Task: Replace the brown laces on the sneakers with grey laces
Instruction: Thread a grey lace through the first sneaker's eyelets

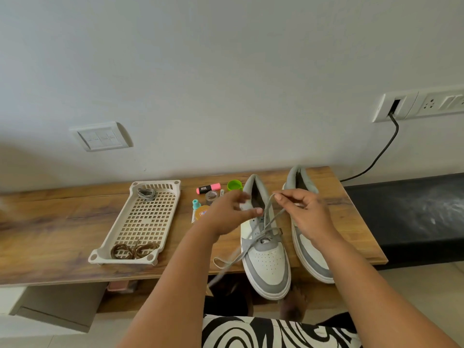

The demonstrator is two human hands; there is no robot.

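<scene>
Two white-and-grey sneakers stand on the wooden table, toes toward me: the left sneaker (266, 257) and the right sneaker (310, 252). A grey lace (253, 237) is threaded through the left sneaker's lower eyelets, and one end trails off the table's front edge. My right hand (303, 212) pinches the lace's other end above the shoe's opening. My left hand (231, 212) hovers over the shoe's left side, thumb out, fingers blurred; I cannot tell if it holds the lace. A cream perforated tray (110, 244) holds coiled brown laces (133, 249) at its near end and a coiled grey lace (147, 193) at its far end.
Behind my left hand lie a pink highlighter (208, 188), a green cap (234, 185), a roll of tape (211, 196) and a glue bottle (196, 209). A black cable (384, 149) runs from a wall socket. A black bench (406, 209) adjoins the table on the right.
</scene>
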